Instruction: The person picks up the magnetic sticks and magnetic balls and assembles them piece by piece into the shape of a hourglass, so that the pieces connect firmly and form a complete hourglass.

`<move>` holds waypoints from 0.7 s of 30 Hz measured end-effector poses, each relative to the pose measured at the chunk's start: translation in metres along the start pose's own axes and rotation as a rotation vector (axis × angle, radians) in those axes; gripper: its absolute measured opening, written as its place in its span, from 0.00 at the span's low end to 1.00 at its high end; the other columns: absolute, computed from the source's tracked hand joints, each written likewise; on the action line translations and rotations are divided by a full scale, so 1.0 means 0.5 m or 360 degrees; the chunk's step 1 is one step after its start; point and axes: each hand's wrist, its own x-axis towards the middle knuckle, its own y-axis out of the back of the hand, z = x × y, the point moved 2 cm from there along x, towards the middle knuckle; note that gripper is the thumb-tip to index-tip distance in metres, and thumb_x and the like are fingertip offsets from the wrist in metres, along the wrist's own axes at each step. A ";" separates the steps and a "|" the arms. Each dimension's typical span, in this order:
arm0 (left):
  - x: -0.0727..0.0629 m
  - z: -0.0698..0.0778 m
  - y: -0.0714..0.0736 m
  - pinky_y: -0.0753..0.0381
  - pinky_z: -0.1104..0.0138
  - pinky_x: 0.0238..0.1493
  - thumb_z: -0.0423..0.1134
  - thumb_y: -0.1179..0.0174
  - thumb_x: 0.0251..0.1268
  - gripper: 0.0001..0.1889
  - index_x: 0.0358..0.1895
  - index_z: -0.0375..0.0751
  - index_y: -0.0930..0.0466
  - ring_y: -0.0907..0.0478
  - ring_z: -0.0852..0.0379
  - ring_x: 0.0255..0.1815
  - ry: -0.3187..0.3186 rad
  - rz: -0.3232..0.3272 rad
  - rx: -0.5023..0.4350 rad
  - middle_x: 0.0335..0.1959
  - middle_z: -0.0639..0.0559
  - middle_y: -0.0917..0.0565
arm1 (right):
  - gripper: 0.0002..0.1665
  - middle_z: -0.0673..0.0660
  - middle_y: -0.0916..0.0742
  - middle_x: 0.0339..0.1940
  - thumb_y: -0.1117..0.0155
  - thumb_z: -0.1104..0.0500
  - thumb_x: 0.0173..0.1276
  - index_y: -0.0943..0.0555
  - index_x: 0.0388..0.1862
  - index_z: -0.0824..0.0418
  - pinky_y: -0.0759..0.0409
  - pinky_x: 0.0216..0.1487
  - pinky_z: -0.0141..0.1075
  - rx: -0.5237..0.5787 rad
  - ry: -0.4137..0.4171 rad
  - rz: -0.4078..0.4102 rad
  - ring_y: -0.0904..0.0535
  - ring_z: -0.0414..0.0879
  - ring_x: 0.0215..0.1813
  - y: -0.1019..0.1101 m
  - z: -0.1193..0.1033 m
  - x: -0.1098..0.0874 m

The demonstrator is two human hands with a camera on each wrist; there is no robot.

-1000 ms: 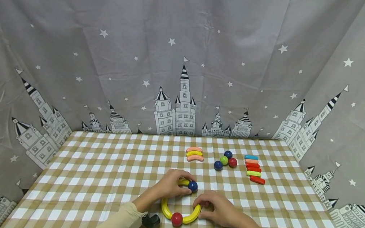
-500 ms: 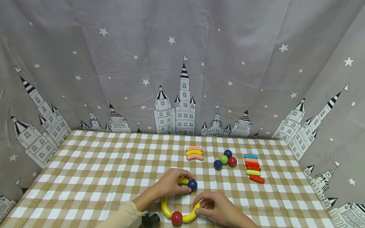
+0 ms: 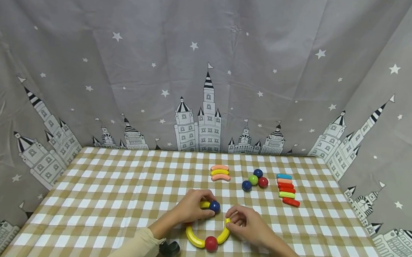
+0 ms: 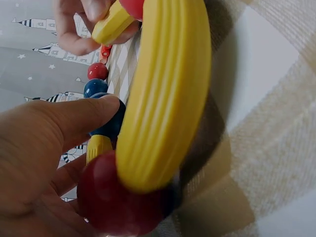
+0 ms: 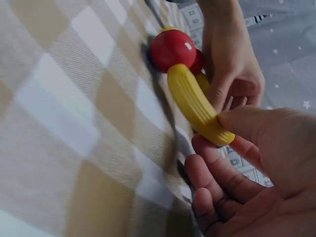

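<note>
Curved yellow sticks and balls join in a ring with a gap at its right side. My left hand grips the ring's far end, thumb on a dark blue ball at the tip of a short yellow stick. Below that hand, a red ball fills the lower part of the left wrist view, joined to a long ridged yellow stick. Another red ball sits at the ring's near side. My right hand pinches the free end of the right-hand yellow stick between thumb and fingers.
Beyond the hands lie short curved sticks, pink and yellow. Beside them is a cluster of balls in blue, green and red. Farther right, several straight sticks lie in a column. The checked tablecloth runs to a grey castle-print curtain.
The near red ball and its two yellow sticks have swung to the right. My right hand has moved away from me with its stick end; the left hand has shifted slightly left.
</note>
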 end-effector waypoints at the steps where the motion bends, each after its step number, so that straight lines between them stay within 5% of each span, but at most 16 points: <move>1: -0.001 0.000 0.000 0.19 0.63 0.50 0.38 0.25 0.61 0.13 0.47 0.45 0.15 0.18 0.58 0.45 0.0010 0.0003 0.0002 0.43 0.55 0.12 | 0.11 0.52 0.12 0.37 0.30 0.59 0.71 0.19 0.48 0.59 0.21 0.38 0.31 0.0020 -0.0006 0.0010 0.17 0.45 0.37 0.004 -0.001 0.002; 9: -0.006 0.007 -0.004 0.21 0.66 0.43 0.37 0.24 0.59 0.13 0.40 0.46 0.20 0.19 0.58 0.39 0.0092 0.0027 -0.0025 0.40 0.54 0.13 | 0.13 0.55 0.10 0.37 0.32 0.60 0.72 0.21 0.51 0.63 0.20 0.27 0.36 0.0115 -0.0150 0.0100 0.18 0.46 0.31 0.027 0.004 0.022; 21: -0.010 0.006 -0.004 0.22 0.68 0.37 0.36 0.23 0.58 0.14 0.38 0.44 0.22 0.21 0.59 0.35 0.0137 0.0082 -0.0069 0.37 0.55 0.15 | 0.19 0.60 0.11 0.41 0.28 0.63 0.68 0.22 0.54 0.67 0.14 0.33 0.42 0.0371 -0.0203 0.0158 0.15 0.49 0.32 0.022 0.011 0.012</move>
